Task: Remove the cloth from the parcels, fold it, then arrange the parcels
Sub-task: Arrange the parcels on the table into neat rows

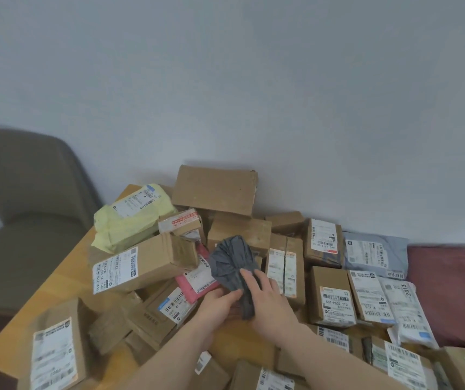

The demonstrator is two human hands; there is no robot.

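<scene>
A grey cloth [232, 263], bunched and creased, sits at the centre of the pile of parcels [335, 296] on a wooden surface [65, 280]. Both hands hold it at its near, 6 o'clock end. The left hand [220, 302] comes in from 7 o'clock with its fingers curled under the cloth's lower edge; the fingertips are hidden by fabric. The right hand [265, 294] lies over the cloth from 5 o'clock, fingers [246, 277] extended on top and the thumb pressing a fold, so the cloth is pinched between them. A tail of cloth hangs down between the two hands.

At 9 o'clock of the cloth lies a long cardboard box [141, 266] with a torn flap, and beyond it, at 10 o'clock, a yellow mailer [130, 223]. A pink mailer [197, 282] is partly buried under the box and the left hand. At 12 o'clock a large plain box [214, 190] leans against the wall. At 3 o'clock a grey mailer [374, 254] lies flat, with a dark red cushion [450, 291] beyond it, cut off by the frame edge. A chair [25, 209] stands at 9 o'clock, blurred. Label print is mostly unreadable; the parcels along the bottom edge are cropped. Both forearms are cut off at the lower edge.
</scene>
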